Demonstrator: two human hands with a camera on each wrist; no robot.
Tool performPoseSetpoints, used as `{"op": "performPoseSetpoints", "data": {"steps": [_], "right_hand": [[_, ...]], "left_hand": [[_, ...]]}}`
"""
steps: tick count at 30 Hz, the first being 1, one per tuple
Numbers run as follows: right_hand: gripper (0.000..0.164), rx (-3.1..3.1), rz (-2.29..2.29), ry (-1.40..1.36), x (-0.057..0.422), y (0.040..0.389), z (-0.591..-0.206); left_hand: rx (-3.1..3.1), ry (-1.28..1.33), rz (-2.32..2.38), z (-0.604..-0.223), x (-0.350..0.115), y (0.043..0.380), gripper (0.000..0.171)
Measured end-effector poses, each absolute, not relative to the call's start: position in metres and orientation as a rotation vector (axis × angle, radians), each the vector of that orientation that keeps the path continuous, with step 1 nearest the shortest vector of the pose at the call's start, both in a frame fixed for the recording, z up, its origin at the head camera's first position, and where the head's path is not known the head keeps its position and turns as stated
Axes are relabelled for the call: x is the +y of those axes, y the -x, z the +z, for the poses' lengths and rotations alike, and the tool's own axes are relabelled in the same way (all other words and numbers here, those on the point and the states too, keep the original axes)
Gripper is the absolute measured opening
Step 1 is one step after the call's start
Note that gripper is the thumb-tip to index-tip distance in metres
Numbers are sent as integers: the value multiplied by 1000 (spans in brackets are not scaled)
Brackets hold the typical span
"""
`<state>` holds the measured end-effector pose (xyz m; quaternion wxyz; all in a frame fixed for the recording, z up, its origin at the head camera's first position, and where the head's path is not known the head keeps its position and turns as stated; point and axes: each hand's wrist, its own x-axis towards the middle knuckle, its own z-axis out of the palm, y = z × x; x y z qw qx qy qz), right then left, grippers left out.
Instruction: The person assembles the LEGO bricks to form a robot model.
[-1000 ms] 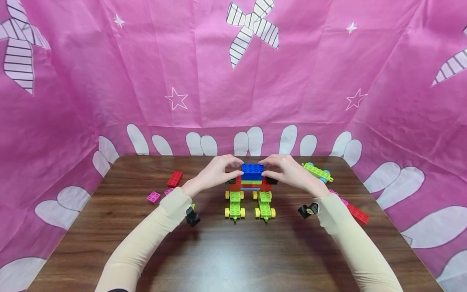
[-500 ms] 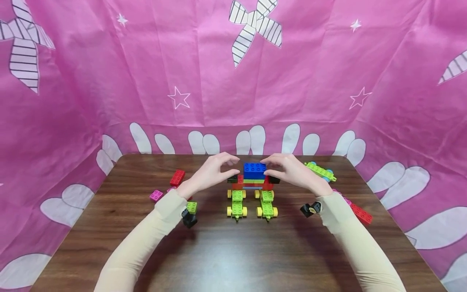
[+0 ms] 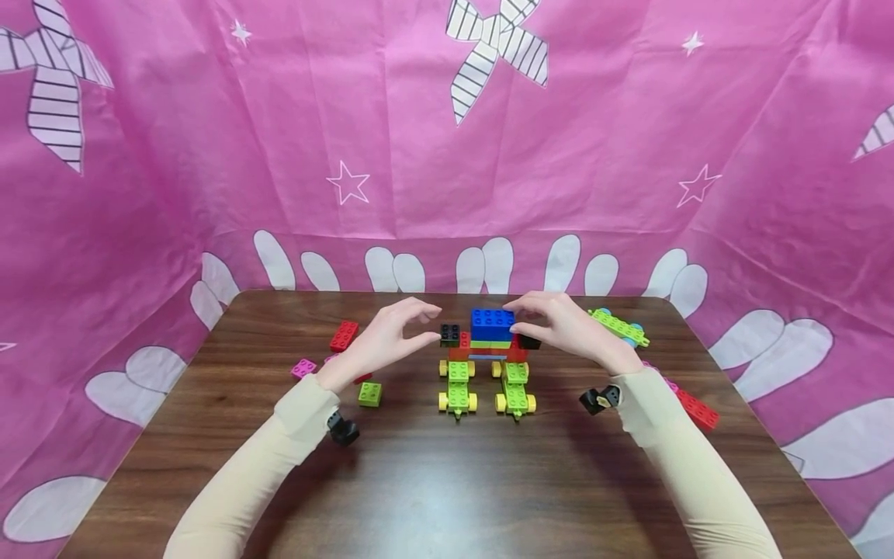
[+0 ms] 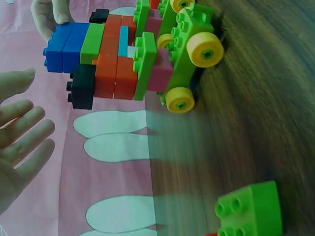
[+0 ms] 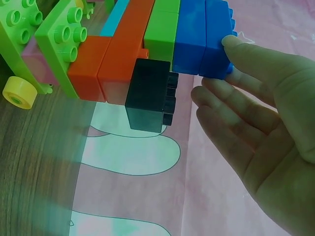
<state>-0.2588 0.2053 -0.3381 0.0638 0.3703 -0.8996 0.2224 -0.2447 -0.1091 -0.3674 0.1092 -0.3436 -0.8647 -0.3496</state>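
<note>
A toy-brick structure stands mid-table on two lime wheeled bases [image 3: 457, 397] with yellow wheels. Red bricks [image 4: 106, 73] span the bases, with a lime layer [image 4: 92, 44] and stacked blue bricks [image 3: 492, 322] above. Black bricks [image 3: 450, 335] stick out at both sides; the right black brick [image 5: 147, 96] is partly covered by the hand in the head view. My right hand [image 3: 567, 328] pinches the right end of the top blue brick [image 5: 216, 42] between thumb and fingers. My left hand [image 3: 387, 338] is apart from the structure at its left, fingers spread and holding nothing.
To the left lie a red brick [image 3: 344, 336], a magenta brick [image 3: 303, 368] and a lime brick [image 3: 370, 394]. On the right are a lime base with blue wheels [image 3: 618, 327] and a red brick [image 3: 698, 410]. A pink curtain [image 3: 419, 194] encloses the wooden table [image 3: 447, 481].
My left hand has let go of the blue brick and moved left, uncovering the left black brick and the loose lime brick. My right hand stays at the blue brick.
</note>
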Motion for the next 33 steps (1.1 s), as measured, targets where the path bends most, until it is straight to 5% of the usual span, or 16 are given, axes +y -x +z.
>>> {"op": "performPoseSetpoints", "data": {"steps": [33], "right_hand": [[36,-2739,672,-1112,205,260,-338]], "left_hand": [[-2653,762,-1065,-398,-201,258,38]]}}
